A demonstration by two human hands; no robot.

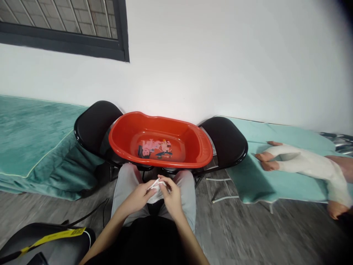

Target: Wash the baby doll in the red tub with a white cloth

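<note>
Both hands meet over the lap, low centre of view. Left hand (139,197) and right hand (172,197) pinch a small white cloth (155,193) between them; the fingers (165,183) of the right hand are curled narrow around its upper edge, those of the left closed on its left side. The cloth is bunched, part of it hanging down between the knees. What kind of item it is cannot be told. Grey trousers (125,187) cover both thighs under the hands.

At 12 o'clock from the hands, just beyond the knees: a red plastic tub (121,138), oval, with a cartoon picture (154,148) on its floor. It rests across two black chairs (92,127), one at 11 o'clock, the other at 1 o'clock, both against the white wall (220,55).

At 9 to 10 o'clock: a green mat (30,136) on the floor. At 3 o'clock, well apart from the hands: a lighter teal mat (256,184) carrying a baby doll (309,165) in white clothing, lying with feet toward the chairs.

At 7 o'clock, near the bottom edge: a dark object with a yellow strap (52,237). At 11 o'clock high: a dark-framed window (121,33). Grey wood-pattern floor (248,228) all around.
</note>
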